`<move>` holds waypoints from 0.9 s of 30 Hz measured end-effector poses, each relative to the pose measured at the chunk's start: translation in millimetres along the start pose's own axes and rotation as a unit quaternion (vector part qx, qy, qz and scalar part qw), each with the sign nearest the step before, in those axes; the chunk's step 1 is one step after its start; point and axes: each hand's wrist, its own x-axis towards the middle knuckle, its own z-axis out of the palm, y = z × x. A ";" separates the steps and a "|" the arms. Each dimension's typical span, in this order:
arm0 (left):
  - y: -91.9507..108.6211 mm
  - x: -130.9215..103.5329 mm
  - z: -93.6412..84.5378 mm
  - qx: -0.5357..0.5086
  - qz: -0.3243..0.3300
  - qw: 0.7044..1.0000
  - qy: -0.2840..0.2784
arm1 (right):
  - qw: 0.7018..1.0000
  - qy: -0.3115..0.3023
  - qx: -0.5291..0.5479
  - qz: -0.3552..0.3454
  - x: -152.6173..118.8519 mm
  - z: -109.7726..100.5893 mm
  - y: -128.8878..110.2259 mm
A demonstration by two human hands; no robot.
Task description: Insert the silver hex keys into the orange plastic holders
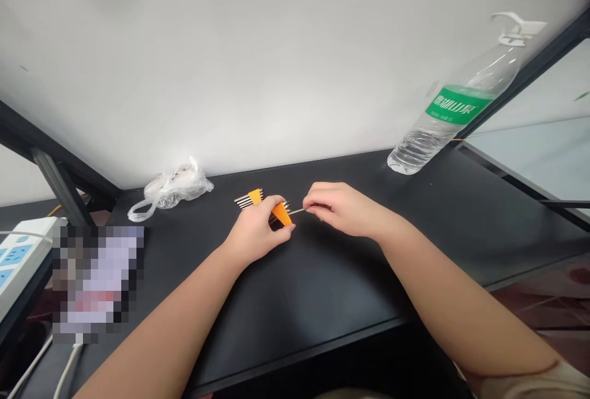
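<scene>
An orange holder (283,214) with thin metal bits or rods in it is gripped between the thumb and fingers of my left hand (259,230). Just behind that hand, a second orange holder (254,197) carries several thin metal rods and lies on the black table. My right hand (338,207) pinches the end of a thin metal rod (297,211), whose other end reaches the held orange holder. How far the rod sits inside the holder cannot be made out.
A clear plastic bag (177,187) lies at the back left. A large water bottle (445,116) with a green label stands at the back right of the black table (299,300). At the left are a blurred-out phone (104,276) with a cable and a white power strip (27,251).
</scene>
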 end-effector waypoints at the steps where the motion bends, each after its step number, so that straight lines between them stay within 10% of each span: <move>1: -0.3 0.2 0.4 0.005 0.003 1.000 -0.003 | 1.000 0.005 -0.004 -0.004 -0.1 1.5 -0.4; 17: 4.8 -1.1 0.7 -0.008 0.025 1.000 0.001 | 0.998 0.033 0.036 0.033 11.6 26.1 -4.1; 27: 1.4 -0.2 0.5 -0.007 -0.011 1.000 -0.002 | 0.983 -0.046 -0.090 0.154 -7.7 -18.1 67.5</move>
